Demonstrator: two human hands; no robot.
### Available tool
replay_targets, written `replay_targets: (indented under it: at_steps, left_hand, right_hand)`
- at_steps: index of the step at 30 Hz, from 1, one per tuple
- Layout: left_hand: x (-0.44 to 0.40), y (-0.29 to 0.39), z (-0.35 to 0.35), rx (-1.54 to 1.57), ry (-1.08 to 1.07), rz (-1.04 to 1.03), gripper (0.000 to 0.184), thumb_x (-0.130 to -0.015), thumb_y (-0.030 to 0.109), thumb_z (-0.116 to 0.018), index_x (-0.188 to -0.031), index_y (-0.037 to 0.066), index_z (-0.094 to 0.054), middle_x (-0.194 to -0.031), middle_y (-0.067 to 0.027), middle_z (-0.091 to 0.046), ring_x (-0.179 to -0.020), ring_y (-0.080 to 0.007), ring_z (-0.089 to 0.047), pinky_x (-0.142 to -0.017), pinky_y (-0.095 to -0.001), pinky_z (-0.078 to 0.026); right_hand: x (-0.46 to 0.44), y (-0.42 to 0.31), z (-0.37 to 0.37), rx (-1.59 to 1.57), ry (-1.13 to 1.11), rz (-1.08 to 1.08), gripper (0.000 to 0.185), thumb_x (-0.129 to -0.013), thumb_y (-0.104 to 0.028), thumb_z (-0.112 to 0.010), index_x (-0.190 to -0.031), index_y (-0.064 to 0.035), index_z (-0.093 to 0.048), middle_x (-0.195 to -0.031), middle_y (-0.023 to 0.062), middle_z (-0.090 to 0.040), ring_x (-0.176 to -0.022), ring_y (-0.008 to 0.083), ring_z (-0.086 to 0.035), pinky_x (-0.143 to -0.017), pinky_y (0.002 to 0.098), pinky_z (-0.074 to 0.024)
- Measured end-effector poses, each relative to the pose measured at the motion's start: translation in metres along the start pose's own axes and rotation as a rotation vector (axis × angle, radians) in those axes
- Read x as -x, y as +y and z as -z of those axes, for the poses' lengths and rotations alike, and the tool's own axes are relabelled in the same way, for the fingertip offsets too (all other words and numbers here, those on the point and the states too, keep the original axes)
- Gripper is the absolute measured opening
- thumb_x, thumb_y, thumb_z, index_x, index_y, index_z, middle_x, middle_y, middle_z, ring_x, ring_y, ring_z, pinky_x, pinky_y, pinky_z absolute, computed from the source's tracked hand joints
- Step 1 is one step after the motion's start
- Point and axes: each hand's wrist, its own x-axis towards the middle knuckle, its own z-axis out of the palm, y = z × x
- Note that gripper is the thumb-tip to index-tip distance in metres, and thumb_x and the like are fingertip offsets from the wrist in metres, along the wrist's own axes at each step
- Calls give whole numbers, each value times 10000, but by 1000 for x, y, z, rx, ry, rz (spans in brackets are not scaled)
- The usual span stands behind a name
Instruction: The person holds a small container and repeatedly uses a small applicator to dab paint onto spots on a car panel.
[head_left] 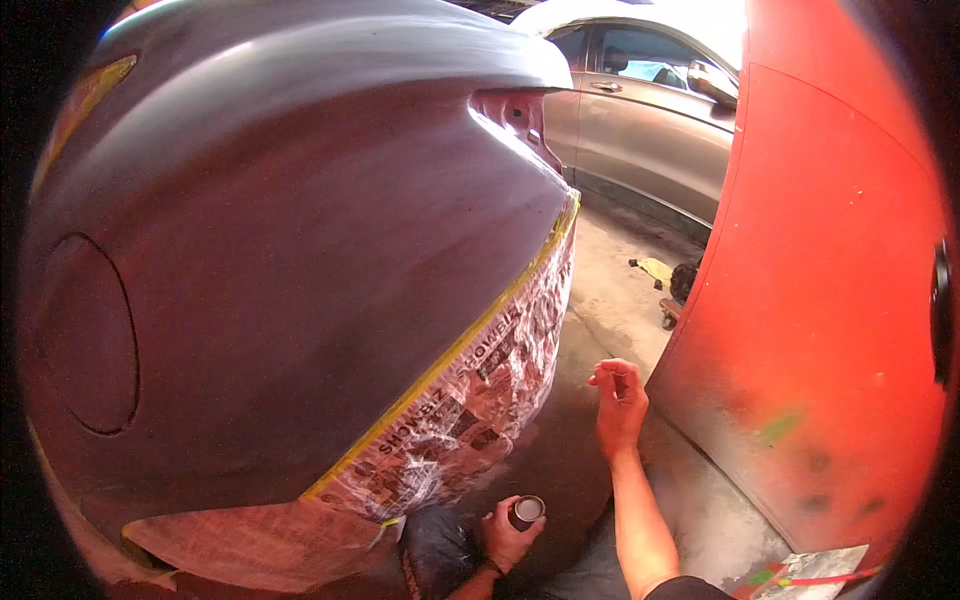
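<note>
We grip a can (527, 512) in our left hand (504, 540) near the taped paper (450, 420), while our right hand (622, 402), near the red panel (830, 250), has bent fingers, whether fully closed we cannot tell.

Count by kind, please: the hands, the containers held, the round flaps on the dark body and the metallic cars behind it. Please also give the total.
Hands: 2 (left hand, right hand)
Container held: 1
Round flap: 1
Metallic car: 1
Total: 5
</note>
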Motion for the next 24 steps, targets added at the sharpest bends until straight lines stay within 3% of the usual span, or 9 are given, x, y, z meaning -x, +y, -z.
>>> replay_targets:
  at_steps: [9, 16, 24]
  left_hand:
    - [2, 1, 1, -16, 18, 1, 766, -761, 380, -1003, -1354, 58, -640, -1148, -174, -768, -1072, -340, -763, -946, -480, -603]
    - [1, -6, -6, 90, 44, -29, 693, -759, 357, -999, -1272, 24, -672, -1065, -191, -784, -995, -371, -780, -884, -485, -614]
    - [0, -6, -8, 38, 43, -48, 704, -756, 361, -999, -1278, 20, -674, -1073, -199, -786, -1005, -376, -783, -884, -492, -615]
  right_hand:
    - [-6, 7, 1, 17, -37, 15, 91, -1068, -95, -733, -1119, -50, -674, -971, 42, -723, -890, 128, -711, -840, 297, -568]
    - [-9, 18, 3, -18, -42, -19, 94, -1055, -63, -728, -1130, -40, -676, -954, 50, -740, -900, 131, -708, -854, 300, -572]
    - [-9, 19, 6, 31, -55, -30, 76, -1035, -60, -760, -1097, -35, -725, -952, -2, -731, -865, 73, -677, -809, 245, -550]
